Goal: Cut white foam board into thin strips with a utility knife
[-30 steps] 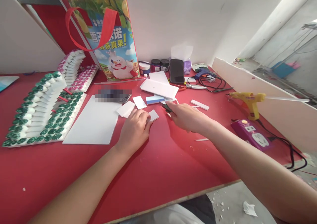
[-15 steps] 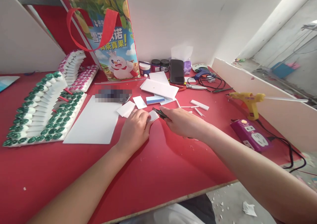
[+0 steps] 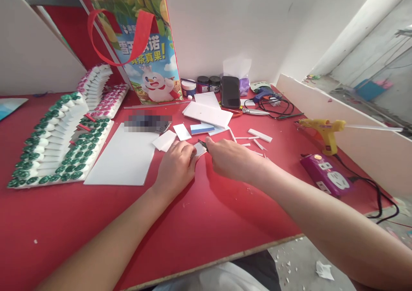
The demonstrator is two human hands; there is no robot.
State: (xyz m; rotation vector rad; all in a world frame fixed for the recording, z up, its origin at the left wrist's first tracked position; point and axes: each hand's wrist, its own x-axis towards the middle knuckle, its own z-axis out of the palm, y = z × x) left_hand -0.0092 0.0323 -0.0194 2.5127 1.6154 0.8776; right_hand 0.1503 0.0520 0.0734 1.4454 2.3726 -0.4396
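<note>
My left hand (image 3: pixel 177 164) is closed, its fingertips on a small white piece of foam board (image 3: pixel 200 150) on the red table. My right hand (image 3: pixel 227 159) is wrapped round a dark utility knife (image 3: pixel 203 145). The knife's front end touches or nearly touches the right side of the small piece, while most of its handle is hidden inside my fist. Just beyond my left hand lie loose white rectangles (image 3: pixel 164 140) and a blue-and-white block (image 3: pixel 202 129). Thin white offcut strips (image 3: pixel 259 135) are scattered past my right hand.
A large white board (image 3: pixel 119 158) lies at left, beside a white model with green dots (image 3: pixel 74 158). Behind stand a carrier bag (image 3: pixel 154 63) and paint jars (image 3: pixel 202 84). At right are a yellow glue gun (image 3: pixel 328 132), a purple power strip (image 3: pixel 326 177) and cables.
My right hand has shifted slightly left and nearer me, bringing the knife closer to the small piece. Another offcut strip shows past my right hand. My left hand stays put.
</note>
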